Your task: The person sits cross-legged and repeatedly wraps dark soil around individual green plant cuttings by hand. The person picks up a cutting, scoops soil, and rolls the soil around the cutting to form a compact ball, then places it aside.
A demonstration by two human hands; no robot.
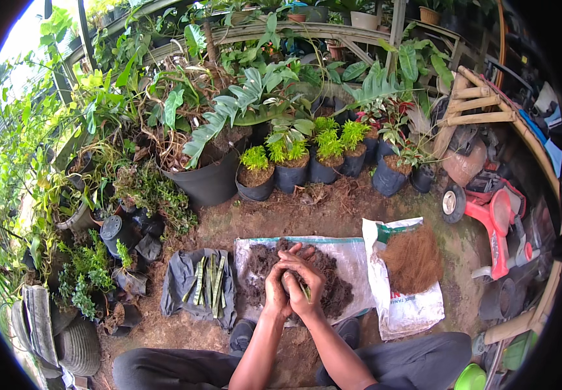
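Observation:
My left hand (277,287) and my right hand (309,282) are cupped together, fingers overlapping, around a dark clump of soil (286,282). A small greenish piece (305,291) shows between the palms; the fingers hide most of what is inside. Below them, a heap of dark, fibrous soil (342,292) lies on a white woven plastic sack (351,253). To the left, several strips of striped green leaf (217,287) rest on a dark plastic sheet (175,285). A mat of brown fibre (411,258) sits on a white printed bag (392,312) at the right.
Several black polybags with bright green plants (290,176) stand in a row ahead, beside a large black pot (205,183). A red ride-on toy (495,229) and a bamboo frame (480,105) are on the right. Tangled plants and an empty black pot (115,234) crowd the left.

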